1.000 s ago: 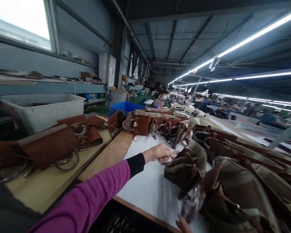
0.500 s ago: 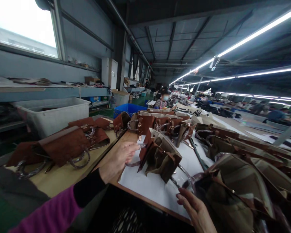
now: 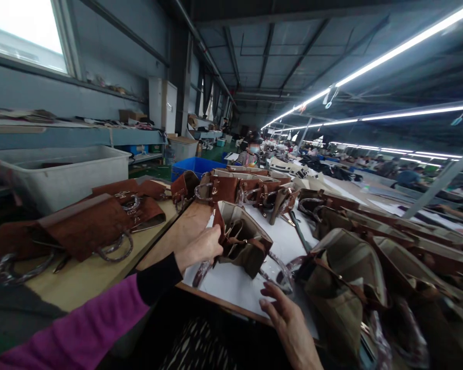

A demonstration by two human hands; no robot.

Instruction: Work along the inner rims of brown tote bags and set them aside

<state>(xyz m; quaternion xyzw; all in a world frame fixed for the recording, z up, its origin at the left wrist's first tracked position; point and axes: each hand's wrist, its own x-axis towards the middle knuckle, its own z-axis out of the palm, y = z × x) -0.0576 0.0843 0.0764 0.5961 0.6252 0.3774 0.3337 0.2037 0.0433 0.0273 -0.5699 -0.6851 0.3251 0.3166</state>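
My left hand (image 3: 199,247), in a magenta sleeve with a black cuff, is closed on the left edge of an open brown handbag (image 3: 241,239) with a tan lining. The bag stands tilted on the white work table (image 3: 235,285). My right hand (image 3: 283,313) reaches up from below. Its fingers hold the bag's plastic-wrapped handle (image 3: 280,270) at the lower right of the bag. A second wrapped handle hangs down below my left hand.
Several brown handbags (image 3: 231,187) stand in a row further back on the table. More bags (image 3: 347,280) crowd the right side. Flat brown bags (image 3: 88,228) lie on a yellow-topped table at left, behind them a grey bin (image 3: 57,174). Other workers sit far off.
The bag was pulled from the right-hand pile toward me. My left hand closed on its left edge, and my right hand rose to take the wrapped handle.
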